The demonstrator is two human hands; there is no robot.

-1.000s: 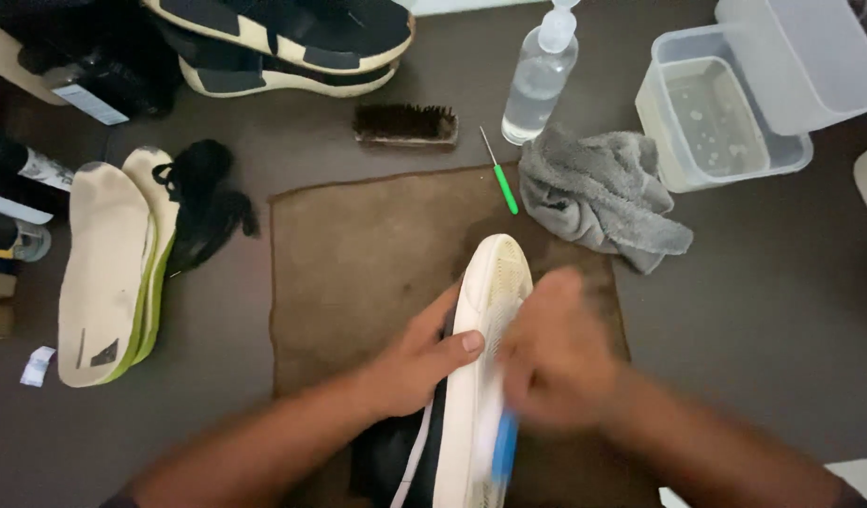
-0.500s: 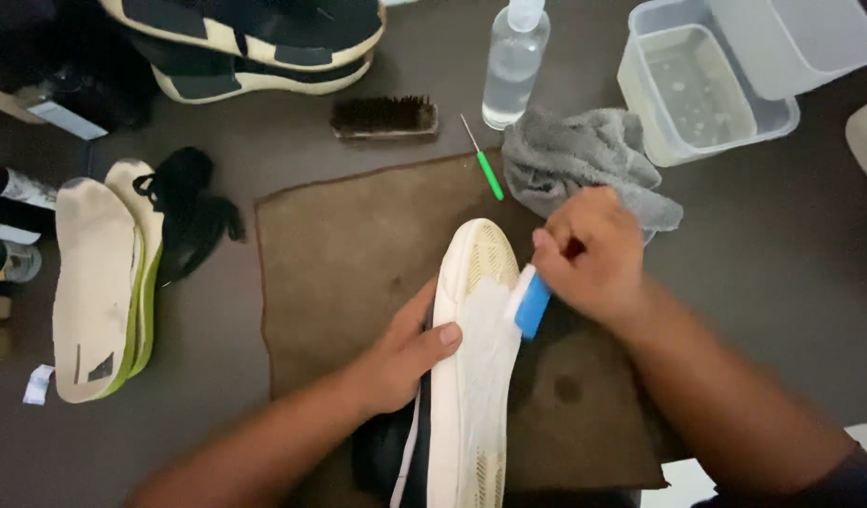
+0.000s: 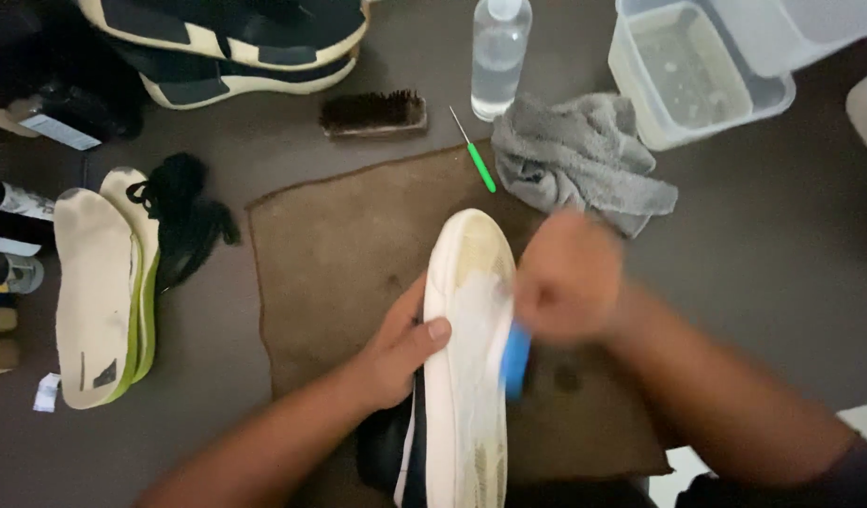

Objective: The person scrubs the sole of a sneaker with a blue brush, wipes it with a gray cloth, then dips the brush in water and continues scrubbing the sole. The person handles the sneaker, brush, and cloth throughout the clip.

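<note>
Shoe (image 3: 466,376) first: it lies sole up on the brown mat (image 3: 339,254), right in front of you. Your left hand (image 3: 401,348) is curled around its side, thumb pressed on the white sole. Keep that grip firm so the shoe does not roll. Your right hand (image 3: 560,277) is closed in a fist around the blue brush (image 3: 515,362), which touches the right edge of the sole. Rub in short strokes along the sole and lean the brush flat, so the foam stays on the shoe.

Some things are hard to see. Your right hand is blurry, so I cannot tell how your fingers sit. The heel of the shoe is cut off at the bottom. Most of the blue brush hides under your fist. The tub of water (image 3: 692,80) and the clear bottle (image 3: 497,56) are cut off at the top.
</note>
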